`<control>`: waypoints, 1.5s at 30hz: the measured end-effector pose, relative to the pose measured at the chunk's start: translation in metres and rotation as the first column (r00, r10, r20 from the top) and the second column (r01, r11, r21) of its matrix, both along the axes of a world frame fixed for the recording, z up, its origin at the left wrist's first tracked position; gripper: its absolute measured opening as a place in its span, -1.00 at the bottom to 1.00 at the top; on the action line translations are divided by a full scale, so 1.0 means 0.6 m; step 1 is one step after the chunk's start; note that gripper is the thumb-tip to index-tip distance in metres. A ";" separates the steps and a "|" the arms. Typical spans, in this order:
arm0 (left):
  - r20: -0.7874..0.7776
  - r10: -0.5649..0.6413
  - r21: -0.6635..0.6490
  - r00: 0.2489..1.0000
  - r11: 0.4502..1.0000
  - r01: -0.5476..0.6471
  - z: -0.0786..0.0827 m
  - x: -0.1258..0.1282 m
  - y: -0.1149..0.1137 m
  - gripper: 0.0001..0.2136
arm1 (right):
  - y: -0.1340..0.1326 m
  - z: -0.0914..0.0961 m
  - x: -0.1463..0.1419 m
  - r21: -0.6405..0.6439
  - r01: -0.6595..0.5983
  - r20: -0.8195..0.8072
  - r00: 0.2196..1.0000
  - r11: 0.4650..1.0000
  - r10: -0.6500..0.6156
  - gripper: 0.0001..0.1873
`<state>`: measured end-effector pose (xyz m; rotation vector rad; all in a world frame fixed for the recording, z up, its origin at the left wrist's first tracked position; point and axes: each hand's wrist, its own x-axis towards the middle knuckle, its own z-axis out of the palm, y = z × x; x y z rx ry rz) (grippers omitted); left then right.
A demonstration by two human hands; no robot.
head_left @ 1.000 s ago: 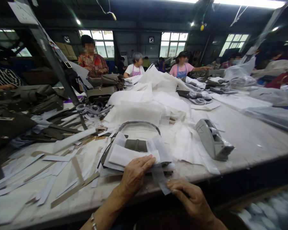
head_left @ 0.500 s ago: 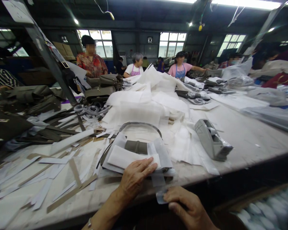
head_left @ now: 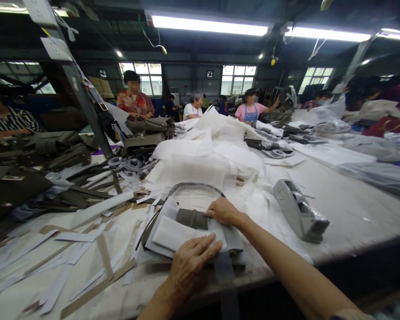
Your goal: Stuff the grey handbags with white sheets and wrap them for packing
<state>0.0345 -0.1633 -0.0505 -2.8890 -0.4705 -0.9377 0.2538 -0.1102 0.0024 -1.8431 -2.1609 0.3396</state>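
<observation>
Grey-green leather shows through a gap in the white paper wrap (head_left: 173, 233) that covers a bag (head_left: 190, 218) lying flat at the near edge of the table (head_left: 350, 204), right in front of the person. The left hand (head_left: 190, 262) lies palm down on the near part of the wrap, fingers stretched out and a little spread, pressing the paper flat and grasping nothing. The right hand (head_left: 224, 211) reaches in over the table edge and rests on the far right part of the bag, fingers bent downward with their tips on the paper just beside the bare leather; whether they pinch the paper or only press it cannot be told from this view. The bag's thin handle (head_left: 194, 185) arches on the table just beyond both hands. A grey tape dispenser (head_left: 300, 212) stands to the right, near the bag but apart from it. Behind the bag rises a heap of white sheets (head_left: 203, 153), and to the left the tabletop is strewn with strips of card and paper (head_left: 86, 253). On the far side a person in a floral shirt (head_left: 135, 103) and a person in a pink shirt (head_left: 250, 112) stand at work
</observation>
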 end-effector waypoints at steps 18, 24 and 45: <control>-0.070 -0.064 -0.123 0.996 0.991 0.055 0.000 -0.002 0.003 -0.52 | -0.104 -0.002 0.038 0.348 0.237 -0.116 0.971 0.907 -0.210 -0.79; -0.050 -0.062 -0.184 0.997 0.981 0.052 -0.001 -0.001 -0.003 -0.45 | -0.307 -0.023 0.022 0.519 -0.240 -0.049 0.950 0.821 0.309 -0.86; 0.000 -0.035 -0.177 0.999 0.984 0.035 0.008 -0.001 -0.010 -0.60 | -0.358 -0.112 -0.023 0.645 -0.221 0.015 0.961 0.731 0.278 -0.61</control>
